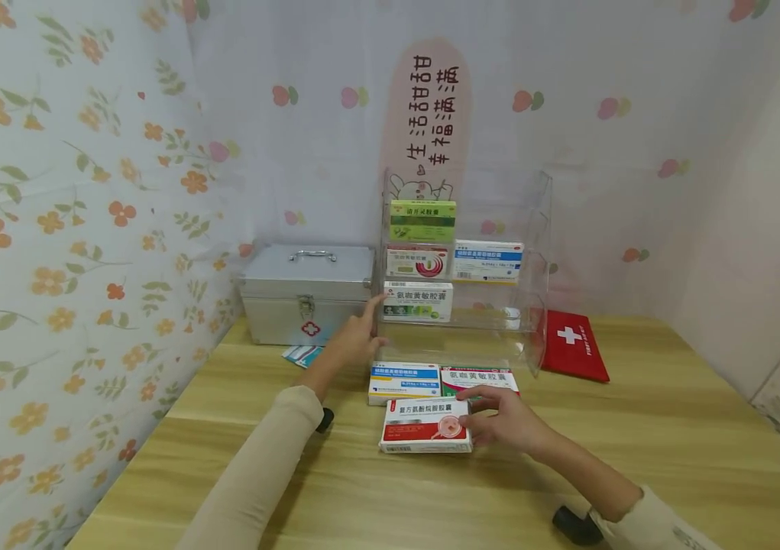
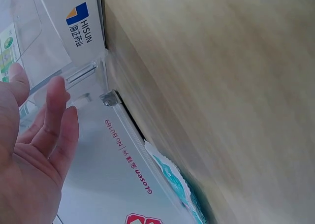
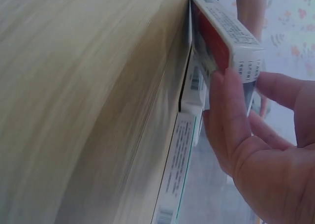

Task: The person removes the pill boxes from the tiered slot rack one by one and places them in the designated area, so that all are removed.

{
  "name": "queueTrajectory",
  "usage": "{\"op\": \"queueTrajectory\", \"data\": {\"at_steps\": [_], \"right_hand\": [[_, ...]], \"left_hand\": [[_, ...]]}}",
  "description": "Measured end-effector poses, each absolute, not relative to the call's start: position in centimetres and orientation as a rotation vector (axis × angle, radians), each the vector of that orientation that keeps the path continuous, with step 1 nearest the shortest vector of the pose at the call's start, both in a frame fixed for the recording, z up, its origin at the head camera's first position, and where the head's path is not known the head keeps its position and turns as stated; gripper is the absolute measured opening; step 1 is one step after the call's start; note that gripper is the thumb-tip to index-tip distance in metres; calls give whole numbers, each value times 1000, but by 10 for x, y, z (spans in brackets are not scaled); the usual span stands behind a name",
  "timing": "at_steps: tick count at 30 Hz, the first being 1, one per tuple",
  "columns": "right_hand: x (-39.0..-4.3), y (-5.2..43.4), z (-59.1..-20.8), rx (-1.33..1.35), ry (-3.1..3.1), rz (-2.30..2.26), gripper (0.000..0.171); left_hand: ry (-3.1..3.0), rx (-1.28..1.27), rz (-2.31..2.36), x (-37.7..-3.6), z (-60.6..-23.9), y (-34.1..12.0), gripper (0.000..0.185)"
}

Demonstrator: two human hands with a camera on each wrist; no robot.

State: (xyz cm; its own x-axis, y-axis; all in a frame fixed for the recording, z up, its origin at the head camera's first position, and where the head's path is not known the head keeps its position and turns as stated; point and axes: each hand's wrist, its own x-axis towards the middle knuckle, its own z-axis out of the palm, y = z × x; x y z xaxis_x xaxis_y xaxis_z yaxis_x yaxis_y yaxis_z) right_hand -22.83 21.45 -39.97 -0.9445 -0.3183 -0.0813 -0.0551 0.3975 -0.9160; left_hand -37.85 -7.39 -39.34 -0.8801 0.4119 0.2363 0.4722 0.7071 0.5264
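Pinching the right end of a red-and-white medicine box (image 1: pixel 424 424), the right grip (image 1: pixel 509 420) has its thumb on one side and its fingers on the other, parted only by the box's thickness. The box reaches leftward from that grip, its printed face showing in the head view; whether its far end touches anything is unclear. Just beyond the right grip, on the table (image 1: pixel 637 428), lies a green-edged box (image 1: pixel 479 378), and left of that, a blue-and-white box (image 1: pixel 405 380).

The left grip (image 1: pixel 355 336) is well apart from the right one, farther out and to its left, with thumb and fingers spread and nothing held. Its extended finger is at the left end of a white box (image 1: pixel 417 302) in the clear rack (image 1: pixel 537 252); actual contact cannot be told. Above and to the right of the left grip, higher tiers carry a green box (image 1: pixel 422 221) and others. Just beyond and left of it stands a silver case (image 1: pixel 279 305), with a teal packet (image 1: pixel 302 354) lying at its foot.
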Motion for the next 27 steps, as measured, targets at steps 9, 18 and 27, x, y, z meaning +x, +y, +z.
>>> {"op": "queueTrajectory", "data": {"at_steps": [9, 18, 27], "right_hand": [[-233, 202, -402, -323, 2433, -1515, 41], [-239, 197, -407, -310, 2444, -1444, 37], [-242, 193, -409, -347, 2465, -1411, 37]], "left_hand": [[-2832, -692, -928, -378, -392, -72, 92], [-2850, -641, -1014, -374, -394, -68, 91], [-2854, -650, -1018, -375, -395, -69, 90]]}}
